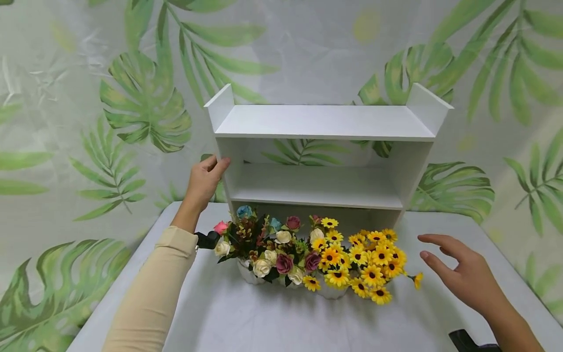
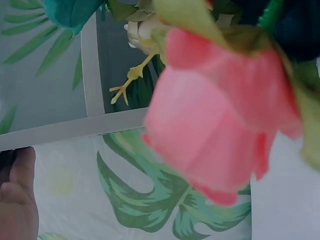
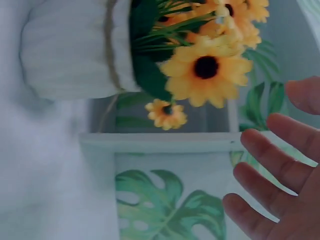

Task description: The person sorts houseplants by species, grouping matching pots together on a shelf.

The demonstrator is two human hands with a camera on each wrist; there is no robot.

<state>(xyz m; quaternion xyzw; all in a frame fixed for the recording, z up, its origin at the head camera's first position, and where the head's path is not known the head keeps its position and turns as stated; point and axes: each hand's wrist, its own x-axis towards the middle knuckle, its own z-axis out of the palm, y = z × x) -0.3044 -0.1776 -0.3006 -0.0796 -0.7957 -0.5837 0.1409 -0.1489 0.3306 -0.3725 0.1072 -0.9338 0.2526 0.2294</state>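
My left hand [image 1: 205, 180] holds the left side panel of a white shelf unit [image 1: 318, 183], with its thumb across the front edge. In the left wrist view the fingers [image 2: 22, 175] meet the panel's outer side. My right hand [image 1: 466, 274] is raised at the right, fingers spread and holding nothing. It is nearest to yellow sunflower-like artificial flowers [image 1: 374, 259]; the right wrist view shows a white pot [image 3: 70, 50] below such blooms. Mixed artificial roses [image 1: 281, 254] stand by the left forearm, and a pink rose [image 2: 215, 115] fills much of the left wrist view.
The flower pots stand in a row on a white-covered table [image 1: 246, 322], in front of the shelf unit and hiding its lower part. A leaf-patterned cloth [image 1: 308, 49] hangs behind. Dark wrist mounts sit below both hands, the left one close to the roses.
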